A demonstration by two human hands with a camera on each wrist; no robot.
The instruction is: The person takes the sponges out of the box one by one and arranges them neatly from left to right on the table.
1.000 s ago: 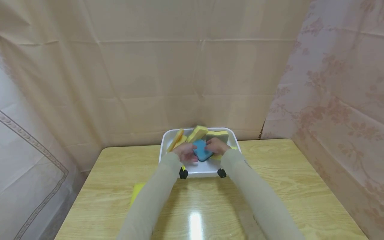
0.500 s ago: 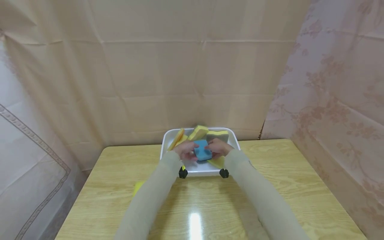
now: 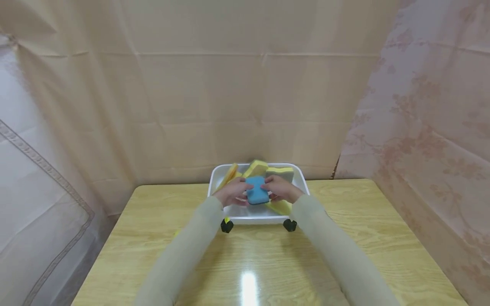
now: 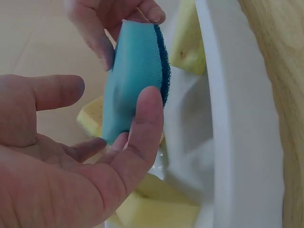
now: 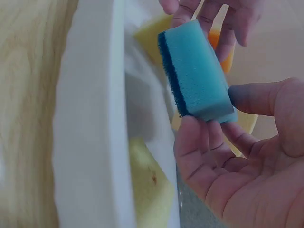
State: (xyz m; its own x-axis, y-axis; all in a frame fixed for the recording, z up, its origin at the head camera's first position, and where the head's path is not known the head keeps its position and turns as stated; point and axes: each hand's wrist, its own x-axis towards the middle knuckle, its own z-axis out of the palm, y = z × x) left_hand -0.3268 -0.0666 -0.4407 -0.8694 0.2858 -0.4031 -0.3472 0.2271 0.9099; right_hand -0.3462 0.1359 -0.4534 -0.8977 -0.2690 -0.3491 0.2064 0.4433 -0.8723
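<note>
A blue sponge (image 3: 256, 190) with a dark scouring side is held up between both hands over a white tray (image 3: 252, 221). The right hand (image 3: 282, 188) grips one end, its thumb pressed to the foam and its fingers bent under the other side, as the right wrist view shows. At the opposite end, the curved fingers of the left hand (image 3: 232, 191) touch the sponge. The left thumb (image 4: 59, 91) stands a little apart from the foam in the left wrist view. Yellow sponges (image 3: 255, 168) lie in the tray around and below the hands.
An orange-edged sponge (image 3: 229, 173) leans at the tray's left side, and a yellow-grey one (image 3: 281, 171) stands at its back right. A yellow thing (image 3: 177, 233) is mostly hidden by the left sleeve on the wooden table (image 3: 363, 229). A beige curtain (image 3: 245, 93) hangs behind.
The blue sponge has turned between the hands, from a tilted corner-down pose to a squarer one, and its dark lower edge shows. More of the yellow sponge beneath the right hand is visible.
</note>
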